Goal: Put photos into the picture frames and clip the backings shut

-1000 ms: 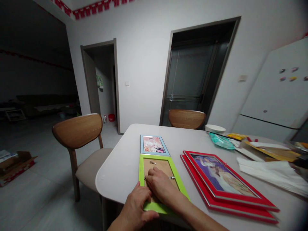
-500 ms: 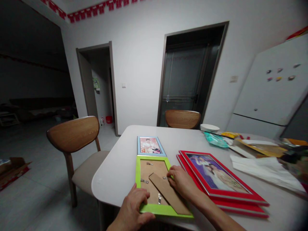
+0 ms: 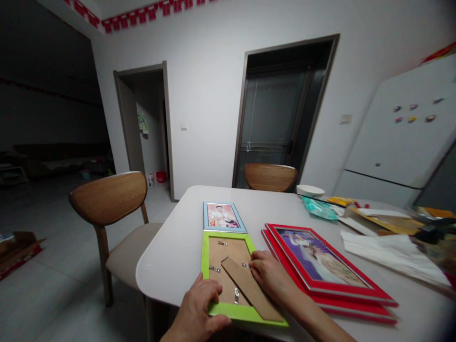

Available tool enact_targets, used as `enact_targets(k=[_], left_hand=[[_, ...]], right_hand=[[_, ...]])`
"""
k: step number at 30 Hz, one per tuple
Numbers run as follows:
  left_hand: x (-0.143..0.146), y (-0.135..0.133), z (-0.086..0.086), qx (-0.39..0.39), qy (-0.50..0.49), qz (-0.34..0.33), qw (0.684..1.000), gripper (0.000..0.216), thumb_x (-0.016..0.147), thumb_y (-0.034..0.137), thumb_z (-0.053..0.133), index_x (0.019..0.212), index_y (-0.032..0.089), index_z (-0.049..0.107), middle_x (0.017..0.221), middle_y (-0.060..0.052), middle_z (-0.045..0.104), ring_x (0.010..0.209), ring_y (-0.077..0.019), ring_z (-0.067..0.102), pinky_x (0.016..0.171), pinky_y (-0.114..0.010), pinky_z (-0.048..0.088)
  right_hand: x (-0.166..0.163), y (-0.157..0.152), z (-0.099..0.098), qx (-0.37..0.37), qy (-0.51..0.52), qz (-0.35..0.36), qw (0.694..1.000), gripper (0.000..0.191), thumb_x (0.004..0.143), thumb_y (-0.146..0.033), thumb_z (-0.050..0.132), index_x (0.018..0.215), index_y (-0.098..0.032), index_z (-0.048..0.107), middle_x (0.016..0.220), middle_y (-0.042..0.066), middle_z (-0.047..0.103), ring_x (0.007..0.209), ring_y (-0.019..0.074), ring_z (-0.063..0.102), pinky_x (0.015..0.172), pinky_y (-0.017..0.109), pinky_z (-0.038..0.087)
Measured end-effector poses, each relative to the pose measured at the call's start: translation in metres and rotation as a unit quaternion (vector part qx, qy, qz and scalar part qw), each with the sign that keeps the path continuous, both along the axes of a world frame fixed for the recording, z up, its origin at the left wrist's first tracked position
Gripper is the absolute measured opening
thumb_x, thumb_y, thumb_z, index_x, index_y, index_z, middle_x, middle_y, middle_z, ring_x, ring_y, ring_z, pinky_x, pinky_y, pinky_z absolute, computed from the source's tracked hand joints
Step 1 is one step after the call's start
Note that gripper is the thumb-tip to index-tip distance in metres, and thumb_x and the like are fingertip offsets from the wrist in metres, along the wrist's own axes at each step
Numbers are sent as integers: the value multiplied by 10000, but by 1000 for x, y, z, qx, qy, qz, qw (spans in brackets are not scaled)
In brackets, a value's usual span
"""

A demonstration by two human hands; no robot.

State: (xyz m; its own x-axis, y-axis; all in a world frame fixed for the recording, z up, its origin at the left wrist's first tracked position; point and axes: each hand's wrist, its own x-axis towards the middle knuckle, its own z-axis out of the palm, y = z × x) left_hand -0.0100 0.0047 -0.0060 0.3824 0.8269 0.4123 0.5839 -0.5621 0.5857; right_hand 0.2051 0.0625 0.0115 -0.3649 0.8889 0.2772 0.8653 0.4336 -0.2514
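A green picture frame [image 3: 233, 311] lies back side up at the table's near edge, showing its brown backing board, metal clips and a slanted cardboard stand [image 3: 245, 287]. My left hand [image 3: 199, 308] grips the frame's near left corner, thumb along the front edge and fingers over the left side. My right hand [image 3: 267, 270] has its fingers closed at the right edge, by the right-hand clip; the fingertips partly cover that spot. Touching the green frame's far end is a light blue picture frame [image 3: 221, 216] with a photo facing up.
Two red picture frames [image 3: 327, 266] are stacked to the right, the upper one photo side up. Beyond them lie white paper [image 3: 392, 254], a teal plastic bag [image 3: 318, 208] and a white bowl [image 3: 309, 191]. A wooden chair [image 3: 110, 199] stands left of the white table [image 3: 171, 266].
The right hand has shifted very slightly at the frame's right edge. The left hand keeps its hold, and the frames stay where they were.
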Motion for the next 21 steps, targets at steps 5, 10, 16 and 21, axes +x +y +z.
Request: enact_targets(k=[5,10,16,21], left_hand=[[-2,-1,-2,1,-7,-11,1000,256,539,230,708,666,187,491,839,-14,607,790,-172,564,954,-423,278],[-3,-3,-2,-1,-19,-17,1000,246,552,260,696,675,186,496,833,-19,607,786,-172,561,943,-411,292],[-3,-1,-5,-1,-13,-21,1000,248,562,273,688,696,188,497,845,-22,608,791,-173,561,956,-425,268],[-2,0,-2,2,-4,-23,1000,236,581,305,665,689,188,491,861,-42,611,813,-181,562,951,-434,276]], right_hand=[[1,-5,-1,-2,4,1,1000,309,789,-196,360,597,-157,599,795,71,552,789,158,484,712,247,367],[4,-7,0,-7,4,3,1000,332,801,-231,334,634,-164,614,817,75,557,810,164,490,737,252,362],[-18,16,8,-2,-1,-10,1000,270,781,-267,381,852,-187,628,835,69,614,820,170,522,720,237,355],[-52,51,4,-10,16,-53,998,221,752,-266,429,729,-193,636,786,60,644,726,158,552,606,225,338]])
